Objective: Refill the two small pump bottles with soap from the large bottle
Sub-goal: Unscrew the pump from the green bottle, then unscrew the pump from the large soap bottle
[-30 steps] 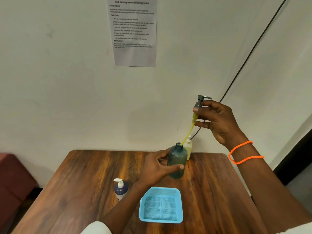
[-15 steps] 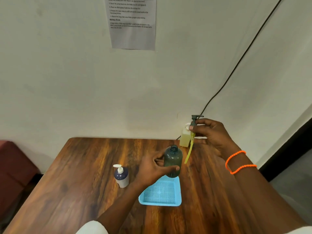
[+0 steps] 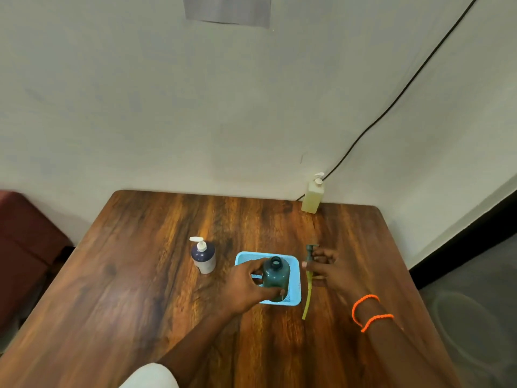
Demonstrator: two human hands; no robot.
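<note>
Green bottle (image 3: 275,277), small, dark, translucent, neck open with no pump on it, stands upright in the blue tray (image 3: 294,287) at tabletop center-near. Left hand (image 3: 246,285) wraps around it from the left, thumb on the near side, fingers on the far side, gripping the bottle body. Whether the bottle base rests on the tray floor or is just above it, cannot tell.

Right hand (image 3: 326,268) is just right of the tray, closed on the pump head (image 3: 310,252), dark green, pinched between thumb and fingers. Yellow-green dip tube (image 3: 307,296) hangs from the pump and runs toward the near side, slightly bowed, its tip at or near the tabletop (image 3: 140,275); contact unclear. Tube lies just beside the tray's right wall, outside it. Orange beaded bracelet (image 3: 370,312) looped twice on the right wrist.

Second small pump bottle (image 3: 203,257), dark top half, pale lower half, white pump on, upright on the tabletop left of the tray, apart from it and from both hands.

Large bottle (image 3: 313,196), pale yellow liquid, white pump, upright at the far right edge of the tabletop, against the wall (image 3: 167,107). Well apart from the hands.

Black cable (image 3: 391,107) runs diagonally down the wall to behind the large bottle. Paper sheet (image 3: 228,8) on the wall at top, text not readable. Dark red seat (image 3: 25,247) at far left beside the tabletop. White sleeve (image 3: 151,376) on the left arm at the bottom edge.
</note>
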